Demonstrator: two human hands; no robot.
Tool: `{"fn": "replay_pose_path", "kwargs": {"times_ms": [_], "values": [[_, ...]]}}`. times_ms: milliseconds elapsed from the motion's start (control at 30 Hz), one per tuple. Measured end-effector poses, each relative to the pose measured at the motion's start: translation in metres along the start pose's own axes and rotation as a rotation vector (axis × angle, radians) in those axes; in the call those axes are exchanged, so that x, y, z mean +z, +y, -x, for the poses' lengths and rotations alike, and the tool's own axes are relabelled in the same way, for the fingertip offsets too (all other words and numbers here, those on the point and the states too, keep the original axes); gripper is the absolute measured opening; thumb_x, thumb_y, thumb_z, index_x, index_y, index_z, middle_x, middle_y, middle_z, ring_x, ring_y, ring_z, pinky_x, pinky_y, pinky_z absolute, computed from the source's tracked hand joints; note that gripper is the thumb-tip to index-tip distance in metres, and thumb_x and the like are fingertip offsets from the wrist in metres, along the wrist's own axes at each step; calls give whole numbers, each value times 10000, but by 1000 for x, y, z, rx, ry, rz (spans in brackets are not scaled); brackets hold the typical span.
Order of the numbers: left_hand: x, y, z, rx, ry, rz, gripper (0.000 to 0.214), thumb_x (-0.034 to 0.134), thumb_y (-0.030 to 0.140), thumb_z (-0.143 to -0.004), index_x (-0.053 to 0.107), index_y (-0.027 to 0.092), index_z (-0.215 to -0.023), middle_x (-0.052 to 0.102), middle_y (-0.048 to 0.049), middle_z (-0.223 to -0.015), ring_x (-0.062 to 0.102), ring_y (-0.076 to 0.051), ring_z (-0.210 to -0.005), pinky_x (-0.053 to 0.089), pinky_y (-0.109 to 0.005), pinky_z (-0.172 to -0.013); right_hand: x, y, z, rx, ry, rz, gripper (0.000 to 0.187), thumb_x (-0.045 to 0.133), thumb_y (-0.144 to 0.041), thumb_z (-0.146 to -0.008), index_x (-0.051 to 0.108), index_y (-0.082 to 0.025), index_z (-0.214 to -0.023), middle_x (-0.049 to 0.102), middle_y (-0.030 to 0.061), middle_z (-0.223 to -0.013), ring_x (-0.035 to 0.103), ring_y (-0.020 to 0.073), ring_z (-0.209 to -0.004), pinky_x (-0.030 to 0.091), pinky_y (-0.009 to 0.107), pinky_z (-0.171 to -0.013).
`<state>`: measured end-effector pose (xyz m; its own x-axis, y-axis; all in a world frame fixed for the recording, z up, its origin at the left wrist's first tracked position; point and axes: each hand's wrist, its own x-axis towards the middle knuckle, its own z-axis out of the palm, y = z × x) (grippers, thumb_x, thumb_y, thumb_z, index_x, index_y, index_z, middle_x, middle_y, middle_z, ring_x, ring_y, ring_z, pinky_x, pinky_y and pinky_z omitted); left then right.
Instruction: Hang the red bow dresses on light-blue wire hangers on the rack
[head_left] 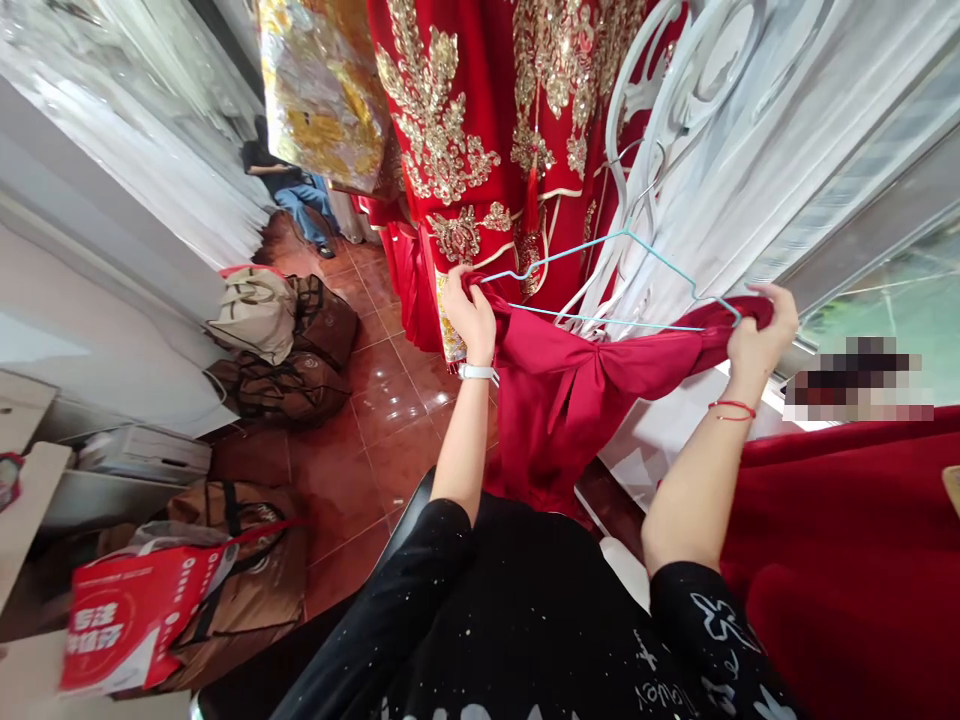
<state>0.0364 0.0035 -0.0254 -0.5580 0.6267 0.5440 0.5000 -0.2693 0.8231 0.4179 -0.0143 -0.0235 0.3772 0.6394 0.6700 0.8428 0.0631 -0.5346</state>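
Note:
A dark red dress [555, 400] with a bow at its top edge hangs stretched between my two hands. My left hand [470, 318] is closed on the dress's left upper corner, near one end of a thin light-blue wire hanger [626, 235]. At the other end my right hand [761, 330] grips the gathered red cloth by the hanger's tip. The hanger's bar runs just above the bodice, and its hook reaches up by a white metal scroll frame [637, 150]. My fingertips are partly hidden in the fabric.
Red garments with gold embroidery [450, 130] hang ahead, beside a gold-and-white brocade piece [322, 90]. Brown bags [289, 385] sit on the red tiled floor to the left. A red-and-white bag [127, 620] lies nearer. Red cloth [847, 540] spreads at the right. A seated person [300, 195] is farther back.

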Motion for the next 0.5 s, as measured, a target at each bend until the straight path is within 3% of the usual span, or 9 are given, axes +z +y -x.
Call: {"fn": "replay_pose_path", "kwargs": {"times_ms": [100, 267, 367, 500], "values": [[2, -11, 16, -25, -23, 4, 358, 394, 38, -926, 618, 194, -1158, 691, -107, -1236, 638, -213, -1218, 470, -374, -1147, 12, 7, 39, 223, 119, -137, 470, 362, -21, -694, 680, -139, -1019, 723, 216, -1136, 670, 285, -1153, 483, 396, -1090], [-8, -34, 33, -41, -190, -13, 296, 502, 51, -917, 694, 167, -1110, 631, -120, -1154, 629, -220, -1119, 472, -355, -1111, 11, -3, 95, 430, 59, -228, 225, 572, -127, -739, 732, -201, -879, 731, 169, -1058, 676, 330, -1065, 572, 459, -956], [-13, -42, 39, -47, -282, -64, 229, 559, 93, -921, 735, 180, -1039, 601, -112, -1110, 623, -235, -1072, 485, -373, -1078, 12, -15, 105, 425, 74, -209, 208, 632, -165, -720, 779, -174, -867, 686, 125, -1014, 658, 298, -1001, 555, 496, -988], [-16, -45, 39, 31, -240, -217, 187, 605, 148, -918, 770, 207, -985, 621, -137, -1155, 568, -312, -1150, 445, -472, -1095, 16, -25, 99, 356, 34, -203, 170, 661, -169, -715, 795, -160, -820, 652, 101, -947, 623, 266, -968, 534, 489, -1012]]}}
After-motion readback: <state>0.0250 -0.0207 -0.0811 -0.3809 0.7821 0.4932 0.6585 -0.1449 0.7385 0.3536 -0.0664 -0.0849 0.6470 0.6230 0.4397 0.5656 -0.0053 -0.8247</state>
